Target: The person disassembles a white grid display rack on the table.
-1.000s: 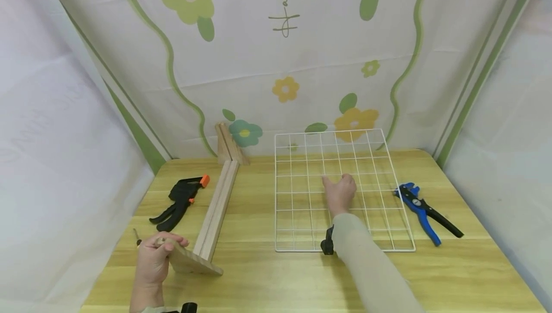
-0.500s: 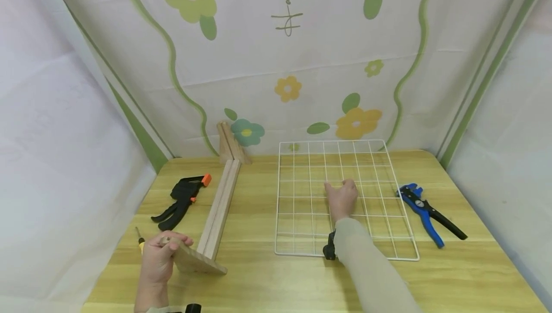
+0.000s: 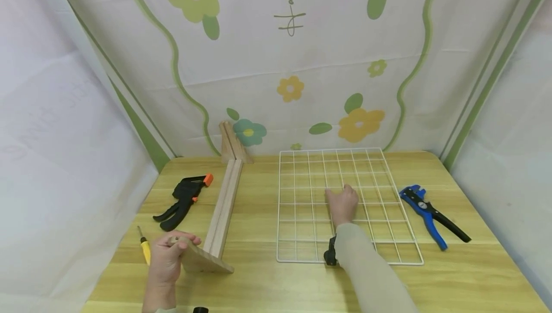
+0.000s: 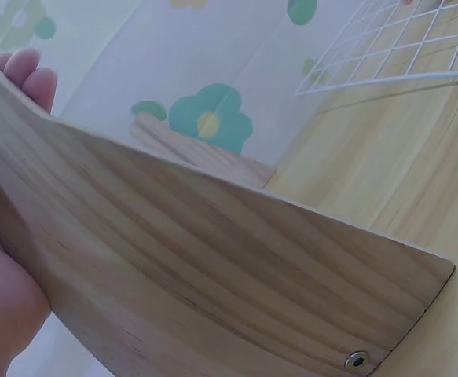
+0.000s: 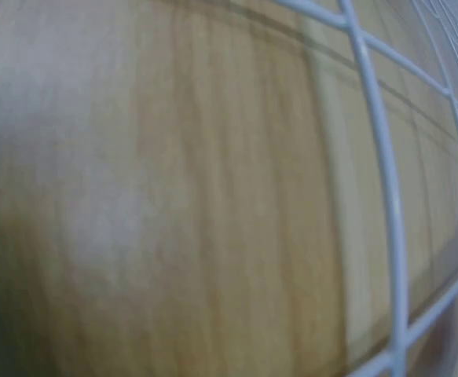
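My left hand [image 3: 166, 262] grips the top of a wooden end board [image 3: 204, 258] at the near left, thumb on one face and fingers over the other. The board joins a long pair of wooden rails [image 3: 224, 207] running back to an upright end piece [image 3: 233, 145] by the cloth wall. A metal-ringed hole [image 4: 357, 360] shows low on the board in the left wrist view. My right hand [image 3: 342, 205] holds a white wire grid panel [image 3: 302, 261] near its middle, fingers curled at the wires. Wire shadows [image 5: 425, 110] fall apart from the wires in the right wrist view.
A black and orange bar clamp [image 3: 185, 200] lies left of the rails. Nearer sits a yellow-handled screwdriver [image 3: 145, 250], partly behind my left hand. Blue and black pliers [image 3: 431, 214] lie by the grid's right edge. Cloth walls [image 3: 258, 54] enclose the wooden table [image 3: 267, 289].
The grid's far edge has come down and toward me with my right hand. My left hand keeps its grip on the board. More of the screwdriver shows, and the head view has shifted slightly.
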Demonstrator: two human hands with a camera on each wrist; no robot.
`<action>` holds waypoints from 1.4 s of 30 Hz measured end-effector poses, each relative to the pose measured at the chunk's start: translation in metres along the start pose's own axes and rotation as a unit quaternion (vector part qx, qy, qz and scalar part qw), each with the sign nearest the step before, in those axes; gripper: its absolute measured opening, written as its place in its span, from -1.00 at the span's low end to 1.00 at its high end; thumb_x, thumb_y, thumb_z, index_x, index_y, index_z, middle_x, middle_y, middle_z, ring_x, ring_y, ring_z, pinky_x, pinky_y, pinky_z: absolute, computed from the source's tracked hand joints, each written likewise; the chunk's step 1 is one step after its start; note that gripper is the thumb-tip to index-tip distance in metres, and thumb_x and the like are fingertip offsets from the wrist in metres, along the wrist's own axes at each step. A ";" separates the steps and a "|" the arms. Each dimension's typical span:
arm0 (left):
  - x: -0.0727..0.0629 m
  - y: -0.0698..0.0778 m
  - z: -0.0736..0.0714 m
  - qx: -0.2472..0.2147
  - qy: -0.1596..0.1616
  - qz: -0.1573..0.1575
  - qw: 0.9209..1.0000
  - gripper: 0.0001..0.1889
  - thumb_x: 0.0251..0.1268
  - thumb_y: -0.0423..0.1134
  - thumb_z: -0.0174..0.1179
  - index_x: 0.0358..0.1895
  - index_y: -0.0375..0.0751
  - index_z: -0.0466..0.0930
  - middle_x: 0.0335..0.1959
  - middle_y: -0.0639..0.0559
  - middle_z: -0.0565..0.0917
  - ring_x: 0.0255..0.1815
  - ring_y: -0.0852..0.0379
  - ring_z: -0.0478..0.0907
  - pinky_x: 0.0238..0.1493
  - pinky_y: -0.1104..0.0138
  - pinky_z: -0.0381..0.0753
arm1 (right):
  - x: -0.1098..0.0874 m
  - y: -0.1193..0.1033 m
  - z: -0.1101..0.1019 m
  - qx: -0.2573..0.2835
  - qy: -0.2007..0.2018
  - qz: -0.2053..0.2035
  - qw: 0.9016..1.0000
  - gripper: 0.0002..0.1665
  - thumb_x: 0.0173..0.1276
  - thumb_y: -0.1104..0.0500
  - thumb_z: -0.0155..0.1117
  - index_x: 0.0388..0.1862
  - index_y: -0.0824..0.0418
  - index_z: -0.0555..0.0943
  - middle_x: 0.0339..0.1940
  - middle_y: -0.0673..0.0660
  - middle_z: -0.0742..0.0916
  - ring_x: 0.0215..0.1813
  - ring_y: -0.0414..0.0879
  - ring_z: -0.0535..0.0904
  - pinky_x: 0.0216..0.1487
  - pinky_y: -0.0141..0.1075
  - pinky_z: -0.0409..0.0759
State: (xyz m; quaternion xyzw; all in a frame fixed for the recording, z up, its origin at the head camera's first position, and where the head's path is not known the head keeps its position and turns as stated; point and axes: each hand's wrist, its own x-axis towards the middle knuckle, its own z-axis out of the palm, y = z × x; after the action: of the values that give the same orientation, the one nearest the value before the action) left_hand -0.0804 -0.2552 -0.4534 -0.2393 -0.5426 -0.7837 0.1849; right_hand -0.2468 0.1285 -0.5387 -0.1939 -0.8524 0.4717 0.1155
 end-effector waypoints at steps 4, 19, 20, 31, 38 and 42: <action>0.000 0.001 0.005 0.017 0.010 -0.011 1.000 -0.88 0.18 -0.40 0.17 -0.33 -0.25 0.71 -0.39 0.01 0.74 -0.35 0.17 0.70 -0.22 0.45 0.60 | -0.001 0.003 0.001 -0.005 -0.002 -0.002 1.000 -0.16 0.13 -0.06 0.33 0.22 0.45 0.32 0.17 0.43 0.45 0.20 0.30 0.32 0.19 0.09 0.36; 0.000 -0.001 0.019 0.026 0.035 -0.014 0.999 -0.89 0.17 -0.43 0.18 -0.36 -0.28 0.71 -0.43 -0.02 0.74 -0.38 0.16 0.70 -0.22 0.44 0.61 | -0.005 0.008 -0.002 -0.039 -0.001 -0.030 0.999 -0.20 0.14 -0.05 0.33 0.13 0.52 0.34 0.04 0.47 0.50 0.13 0.32 0.34 0.16 0.09 0.38; 0.000 -0.001 0.019 0.022 0.035 -0.013 0.999 -0.89 0.17 -0.45 0.17 -0.36 -0.31 0.70 -0.44 -0.03 0.74 -0.38 0.15 0.70 -0.22 0.43 0.61 | -0.005 0.008 -0.002 -0.043 -0.002 -0.031 0.999 -0.20 0.14 -0.05 0.32 0.13 0.52 0.34 0.04 0.47 0.50 0.13 0.32 0.33 0.16 0.09 0.38; 0.000 0.001 0.018 0.074 0.038 -0.054 0.995 -0.83 0.21 -0.45 0.15 -0.40 -0.17 0.71 -0.47 0.06 0.74 -0.38 0.21 0.69 -0.20 0.44 0.60 | -0.004 0.012 0.003 -0.117 0.031 -0.084 0.989 -0.31 0.14 -0.05 0.29 -0.04 0.53 0.45 -0.17 0.44 0.60 -0.06 0.28 0.46 0.00 0.03 0.40; 0.000 0.002 0.020 0.071 0.044 -0.053 0.995 -0.76 0.20 -0.53 0.12 -0.44 -0.15 0.70 -0.50 0.07 0.73 -0.43 0.22 0.68 -0.24 0.45 0.60 | -0.005 0.013 0.006 -0.127 0.050 -0.100 0.986 -0.35 0.13 -0.04 0.31 -0.12 0.54 0.47 -0.26 0.41 0.60 -0.16 0.25 0.47 -0.08 0.00 0.41; 0.000 0.000 0.022 0.060 0.038 -0.031 0.997 -0.81 0.18 -0.50 0.16 -0.42 -0.17 0.71 -0.49 0.06 0.73 -0.44 0.21 0.68 -0.25 0.44 0.61 | -0.005 0.012 0.006 -0.133 0.048 -0.100 0.985 -0.36 0.14 -0.06 0.30 -0.13 0.52 0.46 -0.26 0.39 0.59 -0.18 0.22 0.44 -0.08 -0.02 0.40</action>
State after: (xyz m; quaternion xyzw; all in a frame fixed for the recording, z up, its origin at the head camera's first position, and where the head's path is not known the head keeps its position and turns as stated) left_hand -0.0768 -0.2344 -0.4472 -0.1805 -0.5887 -0.7635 0.1949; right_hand -0.2421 0.1273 -0.5524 -0.1443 -0.9159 0.3305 0.1762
